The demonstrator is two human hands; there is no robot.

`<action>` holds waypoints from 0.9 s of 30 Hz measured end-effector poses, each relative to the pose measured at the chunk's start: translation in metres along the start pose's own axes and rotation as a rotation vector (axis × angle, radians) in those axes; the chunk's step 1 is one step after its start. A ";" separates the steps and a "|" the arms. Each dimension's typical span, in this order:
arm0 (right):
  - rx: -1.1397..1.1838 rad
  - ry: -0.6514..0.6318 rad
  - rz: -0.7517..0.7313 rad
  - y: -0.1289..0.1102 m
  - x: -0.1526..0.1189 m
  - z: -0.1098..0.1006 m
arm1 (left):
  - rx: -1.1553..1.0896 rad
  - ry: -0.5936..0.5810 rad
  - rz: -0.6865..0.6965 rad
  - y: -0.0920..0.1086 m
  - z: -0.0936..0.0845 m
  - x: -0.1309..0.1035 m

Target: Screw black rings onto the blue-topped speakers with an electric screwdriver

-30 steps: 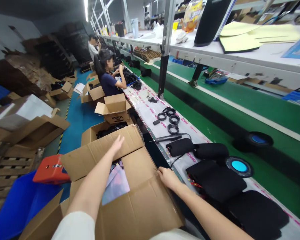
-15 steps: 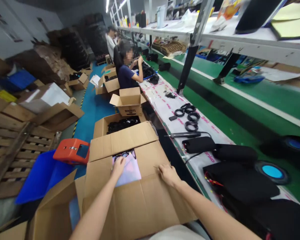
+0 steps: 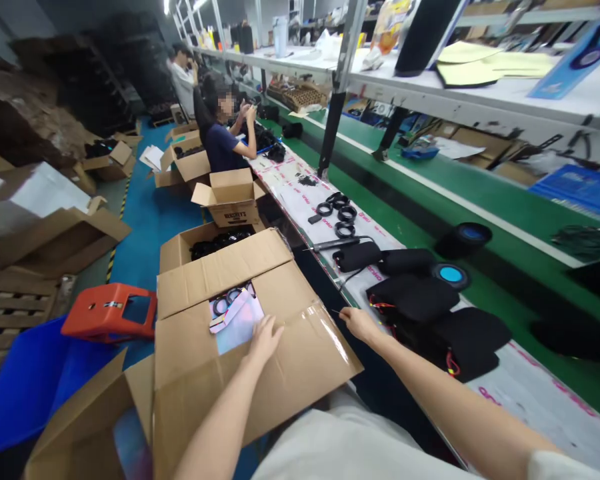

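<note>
L hand rests loosely spread on the carton, beside the gap showing a sheet and rings. R hand pinches a thin item, too small to ID, just off the carton's edge. Step's prob. handling flaps; next move calls for keeping them steady. Carton's near the tabletop w/ black rolls.

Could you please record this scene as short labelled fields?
Left hand: resting on a cardboard box, beside its opening
Right hand: apparently pinching a thin item, too small to identify
In the opening: dark rings, pastel sheet
Bench: black rings, pen-like tool, dark cylinders
Left side: orange case by a blue bin
</note>
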State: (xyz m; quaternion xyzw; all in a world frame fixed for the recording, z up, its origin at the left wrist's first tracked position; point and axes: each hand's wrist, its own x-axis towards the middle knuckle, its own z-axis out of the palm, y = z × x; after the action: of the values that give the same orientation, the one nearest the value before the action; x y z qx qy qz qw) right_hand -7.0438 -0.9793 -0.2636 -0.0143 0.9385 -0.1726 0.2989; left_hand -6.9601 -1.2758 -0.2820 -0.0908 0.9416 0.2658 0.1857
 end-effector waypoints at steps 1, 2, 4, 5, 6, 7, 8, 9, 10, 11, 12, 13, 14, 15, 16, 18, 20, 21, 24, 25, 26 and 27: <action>0.004 -0.011 0.012 0.001 0.002 0.000 | 0.010 -0.020 0.005 0.018 0.007 0.010; 0.009 -0.019 0.019 0.000 0.005 0.000 | 0.024 -0.038 -0.008 0.033 0.012 0.018; 0.021 -0.032 0.023 -0.003 0.012 0.003 | 0.061 -0.066 -0.068 0.054 0.018 0.029; 0.027 -0.041 0.022 -0.005 0.016 0.005 | 0.080 -0.079 -0.101 0.061 0.019 0.032; 0.033 -0.052 0.020 -0.007 0.019 0.006 | 0.097 -0.093 -0.128 0.065 0.018 0.035; 0.040 -0.066 0.017 -0.008 0.022 0.007 | 0.110 -0.109 -0.147 0.068 0.017 0.036; 0.047 -0.079 0.012 -0.008 0.024 0.007 | 0.119 -0.125 -0.158 0.070 0.014 0.037; 0.055 -0.092 0.007 -0.008 0.027 0.006 | 0.124 -0.139 -0.165 0.072 0.012 0.038; 0.064 -0.104 -0.002 -0.008 0.029 0.006 | 0.125 -0.152 -0.170 0.073 0.009 0.037; 0.072 -0.114 -0.012 -0.008 0.030 0.005 | 0.123 -0.161 -0.174 0.074 0.007 0.037; 0.081 -0.122 -0.024 -0.008 0.032 0.004 | 0.120 -0.168 -0.179 0.075 0.006 0.035; 0.089 -0.128 -0.035 -0.008 0.034 0.003 | 0.116 -0.172 -0.186 0.077 0.004 0.034; 0.095 -0.132 -0.044 -0.009 0.036 0.003 | 0.113 -0.176 -0.194 0.078 0.003 0.032; 0.100 -0.136 -0.050 -0.009 0.037 0.002 | 0.110 -0.177 -0.202 0.079 0.002 0.030; 0.104 -0.140 -0.053 -0.010 0.039 0.002 | 0.108 -0.178 -0.208 0.080 0.001 0.028; 0.111 -0.148 -0.055 -0.011 0.040 0.003 | 0.106 -0.176 -0.217 0.083 -0.001 0.025; 0.119 -0.156 -0.057 -0.011 0.041 0.003 | 0.108 -0.170 -0.223 0.085 -0.003 0.023; 0.124 -0.159 -0.059 -0.012 0.041 0.003 | 0.110 -0.169 -0.227 0.086 -0.003 0.022; 0.130 -0.165 -0.059 -0.013 0.041 0.004 | 0.116 -0.172 -0.234 0.089 -0.006 0.021; 0.131 -0.167 -0.056 -0.013 0.042 0.004 | 0.119 -0.174 -0.236 0.090 -0.006 0.020; 0.130 -0.168 -0.050 -0.014 0.043 0.004 | 0.122 -0.174 -0.240 0.091 -0.007 0.019; 0.130 -0.169 -0.042 -0.016 0.044 0.004 | 0.125 -0.171 -0.243 0.092 -0.008 0.018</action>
State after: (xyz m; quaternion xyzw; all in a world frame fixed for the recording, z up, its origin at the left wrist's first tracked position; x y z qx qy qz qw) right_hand -7.0785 -1.0010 -0.2857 -0.0290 0.8963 -0.2373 0.3734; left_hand -7.0038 -1.2034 -0.2400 -0.1690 0.9192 0.1890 0.3013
